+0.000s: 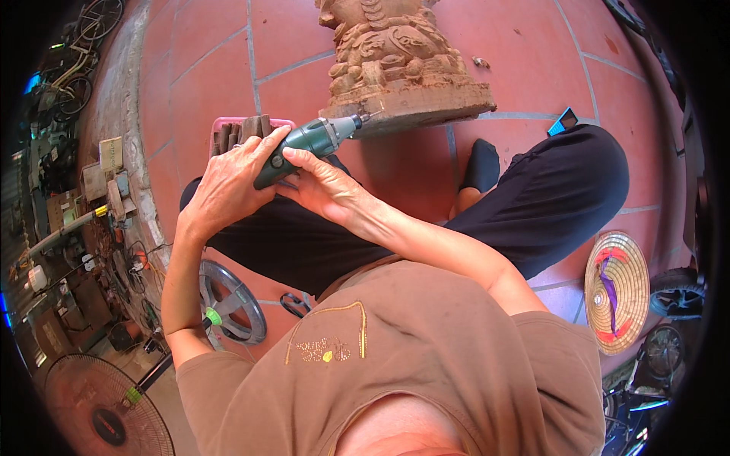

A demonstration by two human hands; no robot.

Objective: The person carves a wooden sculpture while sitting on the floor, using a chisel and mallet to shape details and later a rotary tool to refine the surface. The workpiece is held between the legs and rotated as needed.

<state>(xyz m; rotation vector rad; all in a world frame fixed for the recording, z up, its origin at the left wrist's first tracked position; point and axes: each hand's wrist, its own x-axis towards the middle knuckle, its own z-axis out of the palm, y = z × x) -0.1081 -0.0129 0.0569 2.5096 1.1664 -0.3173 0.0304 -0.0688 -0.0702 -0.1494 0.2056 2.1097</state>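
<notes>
A green and grey rotary tool (312,144) with a thin bit is held in front of my body, its tip pointing right and slightly up. My left hand (234,176) wraps over the back of its body. My right hand (331,186) grips it from below and the right, with the thumb on its side near a round dark button. Just beyond the bit stands a carved brown wooden sculpture (399,64) on a thick base. Whether the bit touches the base cannot be made out.
A pink tray (217,125) with several brown stick-like pieces lies past my left hand. A blue-edged phone (563,121) is beside my right knee. At right lies a woven conical hat (617,292); at left, a standing fan (106,410) with a round base (255,308). Clutter lines the left wall.
</notes>
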